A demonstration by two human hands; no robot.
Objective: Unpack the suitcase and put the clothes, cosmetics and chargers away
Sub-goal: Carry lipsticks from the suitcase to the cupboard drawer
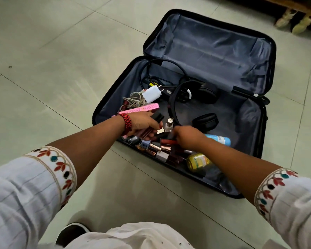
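Left hand (144,123) grips tubes (158,116), caps pointing away; right hand (187,136) beside it among cosmetics (162,150), grip unclear.

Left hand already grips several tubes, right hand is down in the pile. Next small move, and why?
Probably close the right hand on the red lip tube just by it and add it to the left hand, which already grips a bundle of cosmetic tubes. More cosmetics lie loose in that end of the suitcase, so gathering seems unfinished.
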